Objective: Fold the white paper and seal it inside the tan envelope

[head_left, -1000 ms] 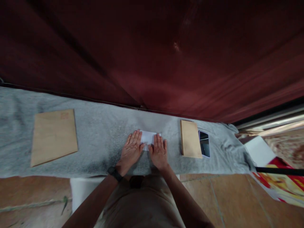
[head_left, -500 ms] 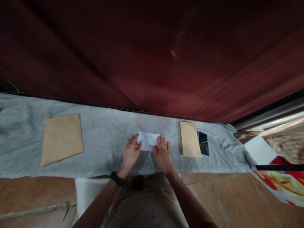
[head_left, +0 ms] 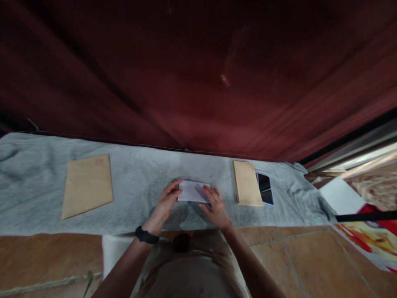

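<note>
A small white sheet of paper (head_left: 192, 191), which looks folded, lies in front of me on a grey cloth. My left hand (head_left: 166, 203) pinches its left end between thumb and fingers. On the right end lie the stretched fingers of my right hand (head_left: 214, 207), flat on the paper, with the thumb held apart near the lower edge. A dark band circles my left wrist. The right fingers cover the paper's right end.
The grey cloth (head_left: 133, 174) covers a narrow surface against a dark red wall or curtain (head_left: 198, 103). A large brown envelope (head_left: 88, 186) lies left. To the right are a stack of smaller brown envelopes (head_left: 248, 184) and a phone (head_left: 265, 189). Tiled floor (head_left: 300, 256) shows below.
My left hand has gone from lying at the paper's left side to pinching its end. My right fingers have shifted slightly on the paper. The view has moved a little.
</note>
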A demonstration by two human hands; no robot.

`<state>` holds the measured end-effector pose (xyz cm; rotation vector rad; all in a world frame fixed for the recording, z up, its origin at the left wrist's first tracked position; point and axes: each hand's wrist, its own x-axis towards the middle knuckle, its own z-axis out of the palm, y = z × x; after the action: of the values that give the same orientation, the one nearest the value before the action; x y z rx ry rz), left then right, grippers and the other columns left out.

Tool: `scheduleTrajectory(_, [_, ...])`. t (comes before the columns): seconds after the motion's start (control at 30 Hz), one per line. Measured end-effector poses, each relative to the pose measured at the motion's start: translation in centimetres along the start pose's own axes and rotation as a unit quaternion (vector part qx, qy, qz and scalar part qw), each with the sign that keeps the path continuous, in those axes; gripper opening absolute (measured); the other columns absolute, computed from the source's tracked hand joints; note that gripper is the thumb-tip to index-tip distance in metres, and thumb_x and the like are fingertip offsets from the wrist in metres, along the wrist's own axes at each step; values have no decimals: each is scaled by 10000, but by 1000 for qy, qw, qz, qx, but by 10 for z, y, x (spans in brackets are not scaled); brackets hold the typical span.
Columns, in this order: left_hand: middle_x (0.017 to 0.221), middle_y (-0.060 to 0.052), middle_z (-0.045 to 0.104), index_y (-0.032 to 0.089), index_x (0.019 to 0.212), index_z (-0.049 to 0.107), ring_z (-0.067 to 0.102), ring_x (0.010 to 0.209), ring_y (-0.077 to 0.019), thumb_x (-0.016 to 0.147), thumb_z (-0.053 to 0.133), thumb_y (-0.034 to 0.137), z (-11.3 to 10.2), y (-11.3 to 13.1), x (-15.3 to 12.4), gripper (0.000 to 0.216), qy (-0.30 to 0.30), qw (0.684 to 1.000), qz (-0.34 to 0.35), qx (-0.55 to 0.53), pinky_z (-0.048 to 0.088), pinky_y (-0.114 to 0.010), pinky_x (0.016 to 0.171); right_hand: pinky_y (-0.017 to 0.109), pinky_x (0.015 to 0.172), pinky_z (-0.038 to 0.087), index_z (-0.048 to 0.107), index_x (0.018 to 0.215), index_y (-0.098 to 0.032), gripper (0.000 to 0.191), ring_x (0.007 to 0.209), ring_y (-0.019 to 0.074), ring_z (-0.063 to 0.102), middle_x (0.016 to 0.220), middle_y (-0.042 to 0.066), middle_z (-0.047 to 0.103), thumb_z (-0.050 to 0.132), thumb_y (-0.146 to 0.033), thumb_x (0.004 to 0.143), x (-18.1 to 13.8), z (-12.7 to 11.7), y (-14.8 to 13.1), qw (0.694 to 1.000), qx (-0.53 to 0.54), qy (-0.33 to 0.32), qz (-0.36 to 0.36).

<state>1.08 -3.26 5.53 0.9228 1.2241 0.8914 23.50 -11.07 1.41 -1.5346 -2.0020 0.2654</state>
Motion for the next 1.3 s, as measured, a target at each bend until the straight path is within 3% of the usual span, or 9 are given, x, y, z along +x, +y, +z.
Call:
scheduleTrajectory(0.07, [665, 37, 597, 139, 1152, 739, 515, 577, -122, 637, 715, 354, -2, 5, -3, 559, -3, 1000, -18, -21, 418, -250, 561, 470, 1124, 510, 715, 1320, -256, 382, 1229, 246, 681, 1306, 81, 744, 510, -243, 998, 1, -6, 3, 997, 65, 40, 32])
scheduleTrajectory(0.17, [697, 2, 645, 139, 1039, 743, 564, 598, -137, 652, 699, 386, -2, 13, -4, 461, -7, 999, -13, -51, 453, -272, 604, 404, 922, 603, 790, 1079, -241, 282, 1015, 249, 745, 1068, 78, 801, 525, -301, 1001, 11, -13, 4, 977, 140, 108, 115])
scheduleTrajectory(0.33, [742, -2, 674, 205, 892, 723, 589, 652, -167, 731, 671, 443, -6, 24, 3, 292, -22, 995, 48, 90, 428, -280, 621, 335, 766, 591, 780, 1027, -210, 330, 851, 232, 733, 972, 74, 792, 583, -472, 989, 43, -20, -1, 952, 206, 150, 170])
scheduleTrajectory(0.47, [671, 7, 621, 233, 717, 678, 564, 649, -180, 773, 679, 393, -10, 18, 15, 170, 31, 958, 95, 270, 390, -292, 638, 309, 705, 559, 761, 1041, -193, 370, 751, 212, 692, 879, 53, 773, 582, -507, 964, 62, -9, 2, 945, 215, 149, 197])
scheduleTrajectory(0.6, [598, 26, 540, 240, 637, 573, 510, 596, -168, 846, 636, 351, -9, 4, 26, 244, 34, 942, 93, 319, 342, -283, 622, 312, 689, 542, 734, 1062, -192, 359, 732, 220, 673, 824, 45, 748, 544, -484, 976, 71, 8, 9, 944, 191, 142, 227])
scheduleTrajectory(0.77, [582, 34, 516, 235, 643, 536, 491, 590, -163, 874, 645, 293, -6, -3, 35, 262, 31, 940, 74, 332, 307, -271, 614, 370, 788, 570, 629, 1356, -182, 422, 871, 259, 709, 1044, 113, 760, 479, -385, 1019, 75, 25, 18, 957, 122, 126, 230])
scheduleTrajectory(1.0, [778, -15, 682, 206, 923, 680, 627, 735, -175, 984, 591, 289, 1, 4, 33, 136, 23, 882, 5, 471, 379, -277, 683, 509, 1119, 479, 492, 1529, -178, 480, 1371, 285, 539, 1452, 177, 590, 394, -235, 1062, 69, 31, 9, 982, -28, 148, 115])
scheduleTrajectory(1.17, [982, -65, 760, 205, 1041, 697, 703, 900, -209, 1023, 553, 311, 3, 4, 29, 180, 21, 866, 20, 500, 435, -293, 763, 502, 1237, 365, 464, 1583, -187, 500, 1525, 260, 397, 1652, 134, 433, 382, -234, 1092, 64, 47, -18, 997, -73, -1, 1])
scheduleTrajectory(1.3, [1000, -69, 765, 209, 1061, 686, 716, 918, -220, 1021, 551, 297, 2, 1, 27, 166, 24, 871, 26, 491, 451, -301, 767, 540, 1266, 281, 461, 1596, -169, 505, 1560, 302, 344, 1679, 141, 389, 414, -281, 1106, 59, 58, -28, 988, -145, -57, 16])
